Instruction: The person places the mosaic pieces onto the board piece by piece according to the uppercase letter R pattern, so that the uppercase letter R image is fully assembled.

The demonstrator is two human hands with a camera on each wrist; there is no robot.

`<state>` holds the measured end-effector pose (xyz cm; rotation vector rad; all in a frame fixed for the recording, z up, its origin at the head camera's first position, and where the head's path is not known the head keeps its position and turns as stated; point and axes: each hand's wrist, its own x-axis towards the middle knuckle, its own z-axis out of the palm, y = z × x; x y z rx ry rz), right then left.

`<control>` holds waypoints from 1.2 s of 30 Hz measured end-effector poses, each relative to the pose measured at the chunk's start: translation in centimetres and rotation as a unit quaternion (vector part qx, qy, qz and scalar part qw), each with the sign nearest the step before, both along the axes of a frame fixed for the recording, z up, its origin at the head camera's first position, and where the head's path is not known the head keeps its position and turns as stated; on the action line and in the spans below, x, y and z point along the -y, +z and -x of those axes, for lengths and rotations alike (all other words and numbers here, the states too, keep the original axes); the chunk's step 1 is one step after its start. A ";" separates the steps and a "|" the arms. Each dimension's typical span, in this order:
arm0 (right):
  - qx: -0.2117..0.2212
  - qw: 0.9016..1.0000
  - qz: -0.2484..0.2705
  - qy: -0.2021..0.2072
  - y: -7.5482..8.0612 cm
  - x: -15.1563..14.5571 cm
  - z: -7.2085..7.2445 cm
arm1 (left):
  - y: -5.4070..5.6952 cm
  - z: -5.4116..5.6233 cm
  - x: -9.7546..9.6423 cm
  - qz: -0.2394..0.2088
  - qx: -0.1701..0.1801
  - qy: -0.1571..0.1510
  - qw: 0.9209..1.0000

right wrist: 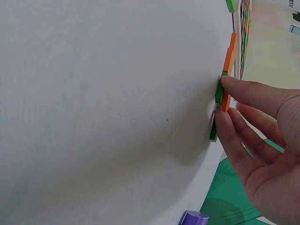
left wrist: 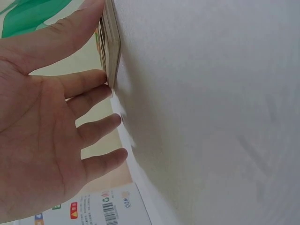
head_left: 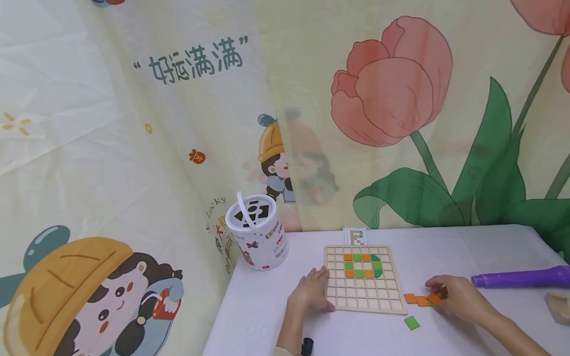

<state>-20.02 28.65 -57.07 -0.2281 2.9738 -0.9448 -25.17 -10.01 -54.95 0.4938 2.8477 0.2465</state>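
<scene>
A wooden grid board (head_left: 365,296) lies on the table, with orange and green tiles (head_left: 356,257) set in a ring in its upper part. My left hand (head_left: 308,291) touches the board's left edge, its fingers spread and fairly straight; the left wrist view shows the palm (left wrist: 37,140) and the board's side (left wrist: 111,47). Right of the board, my right hand (head_left: 460,299) pinches an orange tile (head_left: 433,298) between thumb and fingertips, over green tiles (right wrist: 219,91). More orange tiles (head_left: 415,299) lie beside it. One loose green tile (head_left: 411,323) lies nearer the front.
A white lidded bucket (head_left: 262,242) with a handle stands at the table's back left. Behind the board is a small pattern card (head_left: 355,236). A purple tube-like object (head_left: 521,278) lies at right, near a wooden piece (head_left: 558,306). Printed curtains hang behind and at left.
</scene>
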 end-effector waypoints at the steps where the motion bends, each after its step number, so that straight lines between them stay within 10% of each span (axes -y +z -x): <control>1: -0.001 1.000 0.001 -0.001 -0.1 0.0 0.0 | 0.0 0.0 0.0 0.000 -0.001 0.000 1.000; 36: 0.030 0.999 0.027 -0.030 0.7 -1.3 0.4 | 0.5 -0.2 0.0 -0.006 0.008 -0.006 1.000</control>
